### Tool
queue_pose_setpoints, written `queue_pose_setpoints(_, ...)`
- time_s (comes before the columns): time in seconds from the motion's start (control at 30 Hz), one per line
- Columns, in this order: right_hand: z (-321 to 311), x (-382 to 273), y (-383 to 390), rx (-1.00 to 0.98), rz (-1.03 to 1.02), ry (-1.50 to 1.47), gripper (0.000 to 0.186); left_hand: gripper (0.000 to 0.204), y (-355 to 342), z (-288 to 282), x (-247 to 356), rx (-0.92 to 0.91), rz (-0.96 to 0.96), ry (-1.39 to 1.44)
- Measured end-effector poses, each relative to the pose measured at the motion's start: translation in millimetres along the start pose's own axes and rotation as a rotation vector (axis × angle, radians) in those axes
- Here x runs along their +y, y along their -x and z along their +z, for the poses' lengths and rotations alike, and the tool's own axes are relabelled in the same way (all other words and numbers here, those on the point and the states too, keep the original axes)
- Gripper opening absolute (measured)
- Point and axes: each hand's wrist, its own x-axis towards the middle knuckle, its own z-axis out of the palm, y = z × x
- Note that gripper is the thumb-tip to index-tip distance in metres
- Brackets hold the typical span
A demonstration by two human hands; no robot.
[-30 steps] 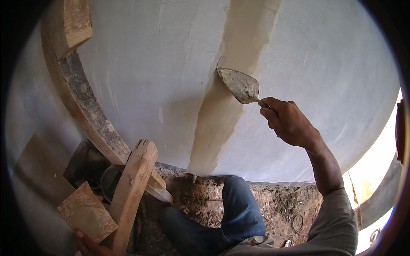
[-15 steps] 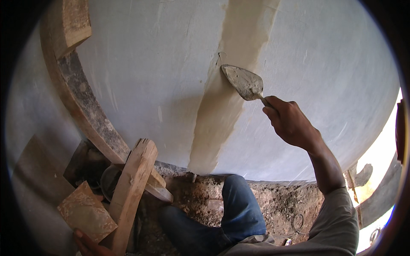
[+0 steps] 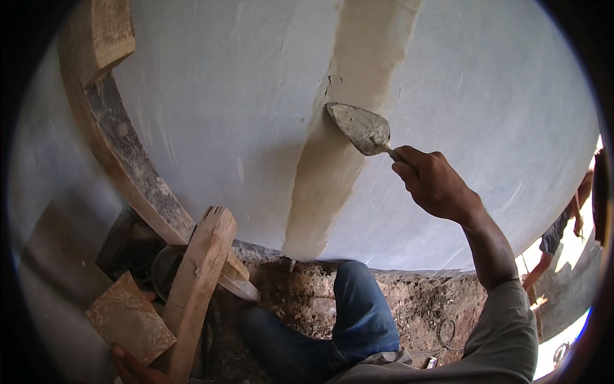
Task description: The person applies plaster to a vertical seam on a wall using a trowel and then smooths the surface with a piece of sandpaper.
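My right hand (image 3: 435, 182) is closed around the handle of a pointed trowel (image 3: 361, 128), whose blade is coated with grey mortar. The blade lies against a damp brown strip (image 3: 326, 182) that runs down the pale grey wall (image 3: 224, 128). Just above the trowel tip, a small ragged mark shows at the strip's left edge. At the lower left, my left hand (image 3: 134, 368) grips the near edge of a square, mortar-stained board (image 3: 131, 320). Only part of that hand is in view, at the picture's bottom.
A thick timber (image 3: 199, 288) stands slanted between my left hand and my knee (image 3: 364, 301). A long curved plank (image 3: 121, 160) with a wooden block (image 3: 112, 38) rises at the left. Rough earth (image 3: 422, 307) runs along the wall's foot. Another person (image 3: 563, 224) is at the far right.
The trowel has slid slightly down and to the left along the strip, uncovering more of the ragged mark. Another person has come into view at the right edge. My left hand stays put.
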Motion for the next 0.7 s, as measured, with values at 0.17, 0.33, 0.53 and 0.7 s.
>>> queue_pose_setpoints(0.17, -7, -2, -9, 0.115, -0.008, 0.017, 0.017, 0.091, -2, 1, -8, 0.015, 0.021, 0.009)
queue_pose_setpoints(0.33, -9, -10, -15, 0.087, 0.0, 0.025, 0.017, 0.092, -1, 0, -4, -0.016, 0.0, -0.011)
queue_pose_setpoints(0.53, 6, -8, -6, -0.03, -0.006, 0.005, 0.018, 0.09, -2, 0, -6, 0.016, 0.056, -0.006)
queue_pose_setpoints(0.7, -11, -12, -10, 0.125, -0.022, 0.009, 0.016, 0.086, -2, 0, -4, 0.018, 0.068, -0.018)
